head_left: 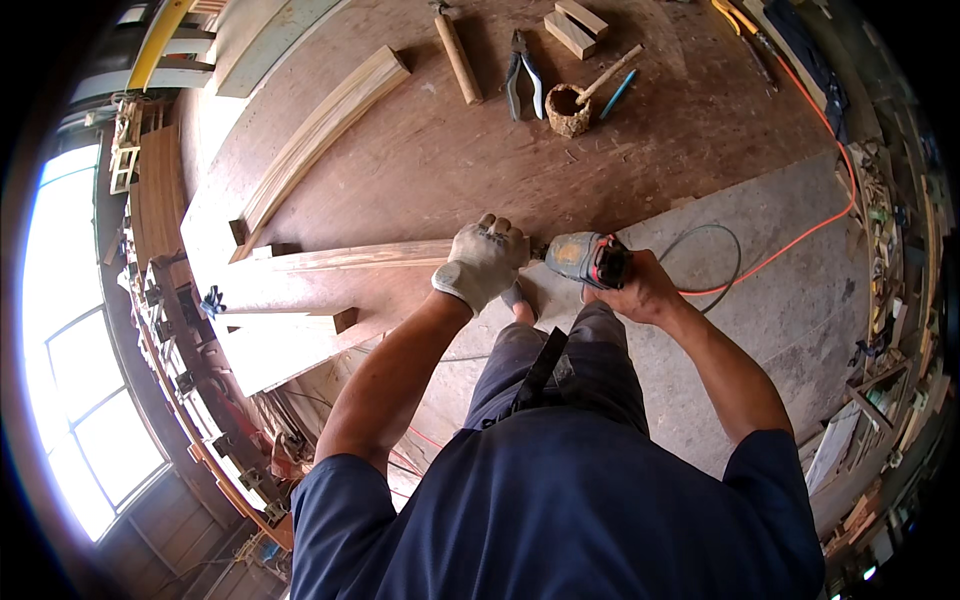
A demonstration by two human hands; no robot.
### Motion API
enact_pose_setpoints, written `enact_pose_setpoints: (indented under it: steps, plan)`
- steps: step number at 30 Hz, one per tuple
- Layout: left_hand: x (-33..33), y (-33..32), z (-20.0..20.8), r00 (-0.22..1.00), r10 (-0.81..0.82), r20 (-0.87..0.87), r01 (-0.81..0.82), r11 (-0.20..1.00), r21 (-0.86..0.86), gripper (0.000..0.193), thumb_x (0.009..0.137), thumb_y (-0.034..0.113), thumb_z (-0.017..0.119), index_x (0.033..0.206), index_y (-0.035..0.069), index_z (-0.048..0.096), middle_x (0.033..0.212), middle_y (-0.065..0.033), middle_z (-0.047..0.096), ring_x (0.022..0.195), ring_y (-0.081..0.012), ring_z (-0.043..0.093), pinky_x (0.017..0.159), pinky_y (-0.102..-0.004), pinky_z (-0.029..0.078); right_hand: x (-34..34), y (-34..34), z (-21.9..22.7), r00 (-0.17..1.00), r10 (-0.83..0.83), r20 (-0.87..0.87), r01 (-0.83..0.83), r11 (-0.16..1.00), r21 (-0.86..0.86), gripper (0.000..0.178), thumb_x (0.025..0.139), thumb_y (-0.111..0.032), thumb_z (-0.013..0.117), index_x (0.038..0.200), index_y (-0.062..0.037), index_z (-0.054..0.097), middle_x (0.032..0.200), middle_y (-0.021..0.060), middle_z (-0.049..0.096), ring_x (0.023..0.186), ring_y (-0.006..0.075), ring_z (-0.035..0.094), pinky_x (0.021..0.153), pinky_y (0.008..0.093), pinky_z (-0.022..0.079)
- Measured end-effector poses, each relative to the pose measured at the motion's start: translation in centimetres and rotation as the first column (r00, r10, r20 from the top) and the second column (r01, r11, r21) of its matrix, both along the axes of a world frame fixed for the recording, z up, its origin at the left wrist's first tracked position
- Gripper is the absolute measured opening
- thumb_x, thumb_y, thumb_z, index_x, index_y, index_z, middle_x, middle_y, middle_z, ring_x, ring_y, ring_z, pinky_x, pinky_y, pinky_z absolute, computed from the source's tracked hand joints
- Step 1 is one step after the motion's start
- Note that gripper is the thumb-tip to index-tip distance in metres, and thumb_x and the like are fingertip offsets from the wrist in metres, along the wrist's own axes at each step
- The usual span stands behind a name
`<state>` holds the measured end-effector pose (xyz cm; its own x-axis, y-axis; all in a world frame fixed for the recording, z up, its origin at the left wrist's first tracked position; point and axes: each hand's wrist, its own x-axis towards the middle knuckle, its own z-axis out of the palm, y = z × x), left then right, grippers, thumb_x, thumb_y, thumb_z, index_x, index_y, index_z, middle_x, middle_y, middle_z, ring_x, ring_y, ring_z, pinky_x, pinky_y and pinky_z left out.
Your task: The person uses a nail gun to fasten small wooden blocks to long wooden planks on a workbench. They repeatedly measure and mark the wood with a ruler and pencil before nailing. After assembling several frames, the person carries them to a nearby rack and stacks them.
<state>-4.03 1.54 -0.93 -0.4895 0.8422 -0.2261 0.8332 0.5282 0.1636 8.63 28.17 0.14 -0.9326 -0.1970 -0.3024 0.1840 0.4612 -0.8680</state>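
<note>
My left hand (484, 262), in a white work glove, is closed around the right end of a long wooden strip (360, 256). The strip lies along the near edge of the wooden workbench (480, 170). Bare, my right hand (640, 290) grips a power drill (578, 258) with a worn grey and tan body. The drill's nose points left at the strip's end, right beside the glove. Whether its bit touches the wood I cannot tell, as the glove hides part of that spot.
Toward the back lie a hammer (458, 58), pliers (513, 80), wooden blocks (575, 30), a small pot with a stick (568, 112) and a blue pencil (618, 93). A second long board (325, 140) lies left. An orange cord (815, 225) and grey cable (738, 255) run right.
</note>
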Motion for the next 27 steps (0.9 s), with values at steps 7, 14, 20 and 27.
enact_pose_setpoints:
  steps: [7,14,20,27]
  plan:
    - [0.1,0.0,-0.2,1.0,0.013,0.002,-0.013,1.0,0.011,0.019,0.09,0.026,0.066,0.103,0.014,0.074,0.093,-0.0035,0.069,0.094,-0.0255,0.065,0.087,-0.0406,0.054,-0.1,0.0,0.2,1.0,-0.025,0.01,0.025,0.999,-0.027,0.03,0.085,-0.015,0.08,0.11,-0.0008,0.072,0.1,0.0152,0.078,0.095,0.0207,0.076,0.082,0.0366,0.059]
    - [0.0,-0.1,-0.1,0.999,0.03,0.011,-0.03,0.999,0.016,0.016,0.087,0.022,0.066,0.099,0.015,0.073,0.093,-0.004,0.069,0.093,-0.0252,0.065,0.085,-0.0396,0.054,-0.1,0.1,0.6,0.999,-0.001,-0.033,0.002,0.999,0.034,0.031,0.086,-0.014,0.079,0.113,-0.0017,0.072,0.099,0.015,0.078,0.094,0.0229,0.076,0.082,0.037,0.059]
    - [0.1,-0.2,0.3,0.99,0.09,0.109,-0.085,0.995,-0.048,0.016,0.088,0.021,0.065,0.1,0.014,0.074,0.104,-0.0077,0.071,0.108,-0.0282,0.064,0.088,-0.0398,0.055,-0.5,0.3,5.2,0.984,-0.083,0.155,0.09,0.995,-0.038,0.027,0.088,-0.018,0.077,0.109,-0.0016,0.072,0.102,0.0171,0.077,0.095,0.0323,0.075,0.081,0.0397,0.059]
    - [0.6,-0.7,-0.2,0.993,0.118,0.005,-0.117,0.987,0.112,0.009,0.088,0.021,0.065,0.088,0.014,0.07,0.095,-0.0053,0.07,0.099,-0.0294,0.064,0.082,-0.0405,0.055,-1.4,0.5,7.5,0.995,-0.097,0.021,0.097,0.995,0.018,0.032,0.088,-0.018,0.078,0.113,0.001,0.072,0.104,0.0194,0.077,0.096,0.0297,0.076,0.083,0.0394,0.059]
